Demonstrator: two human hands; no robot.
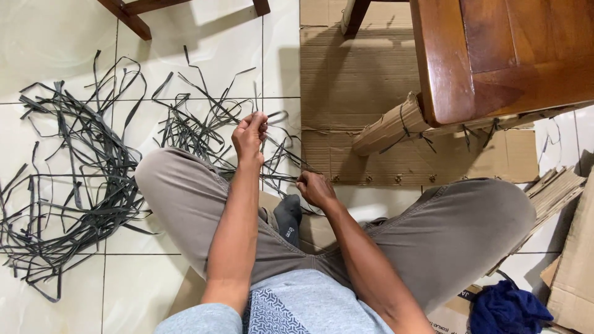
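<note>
Two hands pinch one thin dark plastic strap point(279, 151): the left hand point(250, 135) is closed on its upper end, and the right hand point(314, 187) grips it low beside the flat brown cardboard sheet's point(359, 80) front edge, keeping it taut. Loose straps point(74, 179) sprawl across the white floor tiles point(49, 37).

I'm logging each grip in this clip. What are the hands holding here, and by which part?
Both hold a thin dark strap: the left hand pinches its raised end, the right hand grips it lower down.
</note>
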